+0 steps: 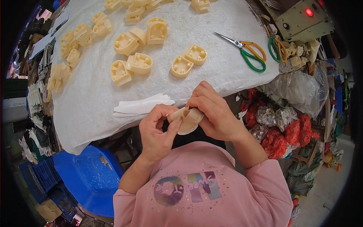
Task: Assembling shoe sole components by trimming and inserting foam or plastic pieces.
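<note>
Between my two hands, just off the table's near edge, is a cream heel-shaped piece with a rounded, smooth lower side. My left hand pinches its left side, thumb laid across the front. My right hand grips the upper right of it with bent fingers, next to what looks like a lifted thin flap. The fingers hide part of the piece. Thin white strips lie stacked on the table edge beside my left hand. Farther in sit two cream moulded heel-like blocks, hollow side up.
White woven cloth covers the table. Several more cream blocks stand in groups across it. Scissors with green and orange handles lie at the right. A control box shows a red light. Below are a blue bin and red bags.
</note>
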A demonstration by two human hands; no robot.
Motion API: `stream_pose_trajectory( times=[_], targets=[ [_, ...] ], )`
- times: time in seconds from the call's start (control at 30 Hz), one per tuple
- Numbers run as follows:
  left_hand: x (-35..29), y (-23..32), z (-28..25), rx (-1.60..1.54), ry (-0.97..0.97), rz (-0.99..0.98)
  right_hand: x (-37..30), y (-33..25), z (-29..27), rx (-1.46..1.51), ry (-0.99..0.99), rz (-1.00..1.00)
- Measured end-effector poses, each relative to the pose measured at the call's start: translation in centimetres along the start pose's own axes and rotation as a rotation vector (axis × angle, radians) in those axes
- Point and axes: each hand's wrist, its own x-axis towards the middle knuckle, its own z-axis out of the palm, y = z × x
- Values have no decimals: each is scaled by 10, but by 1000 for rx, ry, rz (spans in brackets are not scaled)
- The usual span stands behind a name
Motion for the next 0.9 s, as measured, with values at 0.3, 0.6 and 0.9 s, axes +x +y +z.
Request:
stream_pose_trajectory(
  times=[0.3,0.6,0.9],
  targets=[
    [1,3,1,-251,-135,-181,-7,7,7,380,6,256],
    [1,3,-4,-138,-27,-223,-21,26,1,583,205,455],
    [3,3,6,668,92,561,-11,12,-8,1011,-126,686]
  ],
)
